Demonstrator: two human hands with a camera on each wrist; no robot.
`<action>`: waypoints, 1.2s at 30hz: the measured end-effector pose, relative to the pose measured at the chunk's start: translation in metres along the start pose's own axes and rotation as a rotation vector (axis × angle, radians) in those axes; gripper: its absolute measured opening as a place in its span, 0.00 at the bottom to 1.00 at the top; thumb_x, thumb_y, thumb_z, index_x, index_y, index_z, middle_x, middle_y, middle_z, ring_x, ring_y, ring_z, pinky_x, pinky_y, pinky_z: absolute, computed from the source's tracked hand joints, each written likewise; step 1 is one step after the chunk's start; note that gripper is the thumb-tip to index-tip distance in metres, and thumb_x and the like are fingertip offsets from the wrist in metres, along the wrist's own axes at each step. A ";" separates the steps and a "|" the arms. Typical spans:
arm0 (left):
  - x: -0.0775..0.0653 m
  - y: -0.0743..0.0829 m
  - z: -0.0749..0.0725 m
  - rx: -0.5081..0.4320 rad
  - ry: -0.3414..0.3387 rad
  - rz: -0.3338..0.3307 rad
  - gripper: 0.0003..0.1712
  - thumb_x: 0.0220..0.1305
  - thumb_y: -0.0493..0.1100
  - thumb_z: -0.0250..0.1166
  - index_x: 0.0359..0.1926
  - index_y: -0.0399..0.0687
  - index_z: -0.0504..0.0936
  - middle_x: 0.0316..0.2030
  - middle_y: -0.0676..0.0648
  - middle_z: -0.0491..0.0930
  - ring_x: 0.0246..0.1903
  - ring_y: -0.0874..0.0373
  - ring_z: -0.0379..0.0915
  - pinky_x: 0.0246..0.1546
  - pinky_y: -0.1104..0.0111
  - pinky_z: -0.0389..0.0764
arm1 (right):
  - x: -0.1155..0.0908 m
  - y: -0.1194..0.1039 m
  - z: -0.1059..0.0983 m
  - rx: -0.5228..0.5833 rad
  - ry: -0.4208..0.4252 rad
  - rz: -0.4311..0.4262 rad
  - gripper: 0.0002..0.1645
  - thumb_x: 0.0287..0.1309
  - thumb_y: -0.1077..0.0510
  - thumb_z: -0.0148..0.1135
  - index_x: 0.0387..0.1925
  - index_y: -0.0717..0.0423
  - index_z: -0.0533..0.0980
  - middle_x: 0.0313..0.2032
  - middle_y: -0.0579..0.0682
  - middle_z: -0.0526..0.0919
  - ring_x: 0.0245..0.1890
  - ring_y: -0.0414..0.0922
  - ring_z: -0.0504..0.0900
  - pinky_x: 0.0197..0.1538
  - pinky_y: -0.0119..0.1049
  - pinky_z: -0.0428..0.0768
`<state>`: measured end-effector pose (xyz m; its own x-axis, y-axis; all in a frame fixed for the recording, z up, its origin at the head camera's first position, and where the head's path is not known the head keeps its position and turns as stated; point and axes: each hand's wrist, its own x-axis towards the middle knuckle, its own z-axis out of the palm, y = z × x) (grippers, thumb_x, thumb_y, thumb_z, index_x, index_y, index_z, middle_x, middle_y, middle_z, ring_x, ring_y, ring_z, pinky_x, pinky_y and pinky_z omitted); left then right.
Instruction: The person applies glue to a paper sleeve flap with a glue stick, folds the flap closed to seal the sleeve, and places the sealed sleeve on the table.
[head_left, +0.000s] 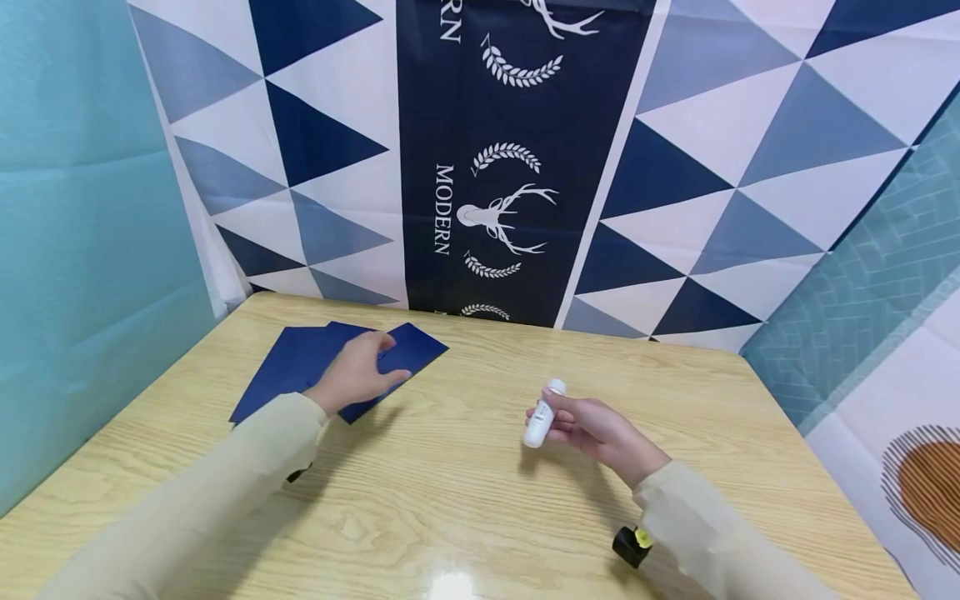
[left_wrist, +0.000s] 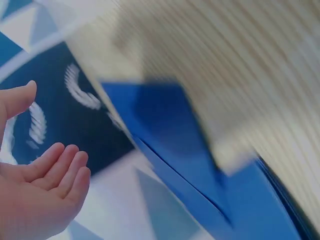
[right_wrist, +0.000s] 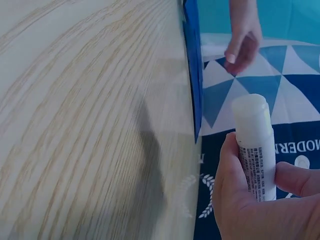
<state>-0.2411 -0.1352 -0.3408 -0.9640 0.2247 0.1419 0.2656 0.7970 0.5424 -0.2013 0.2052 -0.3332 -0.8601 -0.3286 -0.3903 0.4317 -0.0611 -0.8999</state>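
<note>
A white glue stick (head_left: 537, 425) with small printed text is held in my right hand (head_left: 600, 433), thumb on one side and fingers on the other. In the right wrist view the glue stick (right_wrist: 254, 125) stands nearly upright, its white cap seemingly on. My left hand (head_left: 358, 372) hovers over dark blue paper sheets (head_left: 279, 367), thumb and fingers apart with nothing between them. In the left wrist view its fingers are relaxed and the blue sheets (left_wrist: 165, 120) overlap beside it. One sheet (head_left: 420, 346) lies at an angle to the right of the others.
The light wooden table (head_left: 442, 500) stretches under both hands. Behind it hangs a patterned cloth (head_left: 525, 208) with triangles and a deer print. A teal cloth (head_left: 82, 233) borders the left side. A black wrist device (head_left: 632, 547) sits below the right sleeve.
</note>
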 end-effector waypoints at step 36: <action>-0.032 0.114 0.072 -0.198 0.144 0.338 0.12 0.53 0.38 0.70 0.39 0.42 0.78 0.35 0.49 0.80 0.37 0.59 0.74 0.38 0.71 0.77 | -0.001 -0.002 0.054 0.044 -0.056 -0.082 0.20 0.69 0.60 0.50 0.54 0.73 0.65 0.35 0.47 0.81 0.37 0.36 0.82 0.45 0.24 0.81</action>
<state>-0.1794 -0.0109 -0.3431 -0.8177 0.3635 0.4463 0.5744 0.5655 0.5919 -0.1868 0.1551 -0.3208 -0.8769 -0.3731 -0.3031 0.3731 -0.1304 -0.9186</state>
